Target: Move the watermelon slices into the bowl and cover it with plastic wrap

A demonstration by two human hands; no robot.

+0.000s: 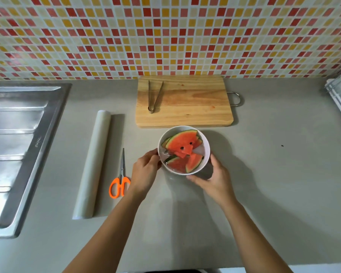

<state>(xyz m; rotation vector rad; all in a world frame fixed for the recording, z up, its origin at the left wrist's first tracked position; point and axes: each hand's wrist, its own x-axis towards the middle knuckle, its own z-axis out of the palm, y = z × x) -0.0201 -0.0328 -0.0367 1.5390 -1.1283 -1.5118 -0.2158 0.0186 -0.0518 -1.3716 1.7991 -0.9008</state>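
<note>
I see bowl (205, 148) at frame centre, just below cutting board (185, 103). Watermelon slices (180, 144) inside, clear film (166, 154) glinting by left rim. Left hand (146, 170) fingers curled against bowl's left side. Right hand (215, 180) cups lower right, fingers curled beneath. Wrap roll (95, 164) and scissors (120, 180) at left.

Grey countertop (264, 174) — mosaic-tiled wall (165, 36) behind, steel sink drainboard (18, 144) at left.

Orange-handled scissors (119, 181), white bowl (206, 152)
</note>
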